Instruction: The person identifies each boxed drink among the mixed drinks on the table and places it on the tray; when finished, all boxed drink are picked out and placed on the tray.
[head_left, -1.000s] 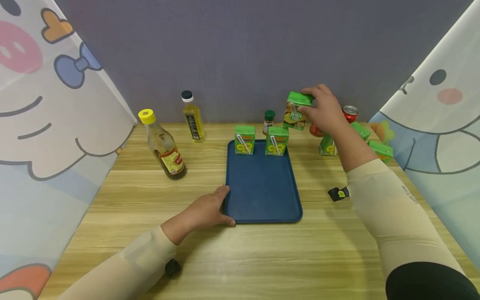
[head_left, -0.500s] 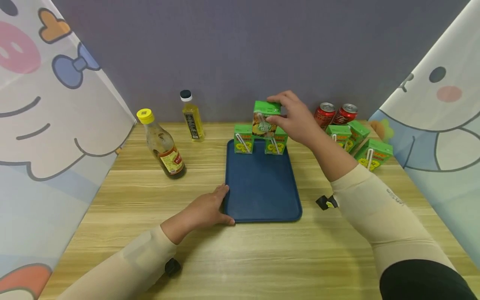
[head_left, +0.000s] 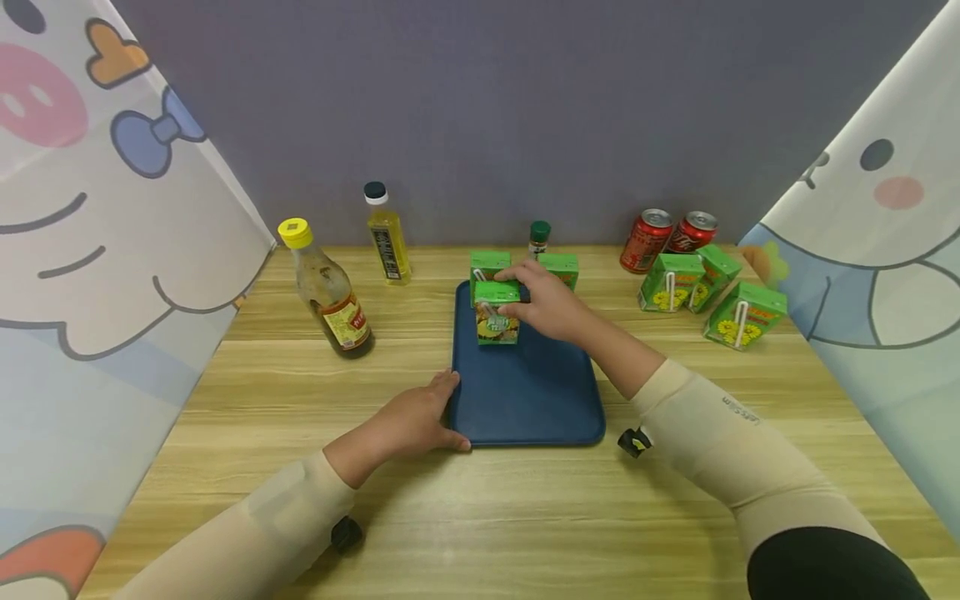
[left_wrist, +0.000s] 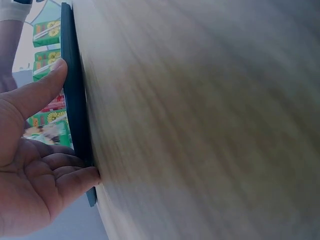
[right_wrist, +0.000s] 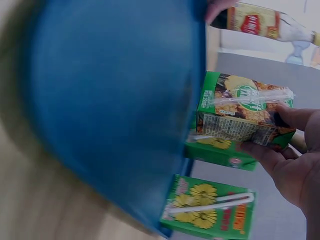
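My right hand (head_left: 553, 307) pinches a green drink carton (head_left: 497, 323) with a fruit picture on its side, upright over the far left part of the blue tray (head_left: 525, 400). In the right wrist view, the thumb and fingers hold the carton's (right_wrist: 245, 102) upper end; its straw is wrapped along the side. Two green drink cartons with yellow flowers, a left one (head_left: 489, 260) and a right one (head_left: 558, 265), stand at the tray's far edge, partly hidden. With thumb and fingers extended, my left hand (head_left: 412, 421) touches the tray's near left corner.
Several green cartons (head_left: 742, 317) and two red cans (head_left: 647, 242) stand at the right. A yellow-capped sauce bottle (head_left: 333, 300) and an oil bottle (head_left: 387, 242) stand left of the tray. Behind it is a green-capped jar (head_left: 538, 237). A grey wall (head_left: 480, 125) closes the back.
My right hand has carried the fruit-picture carton leftward and down, from beyond the tray's right side to above its far left part. My left hand stays at the tray corner.
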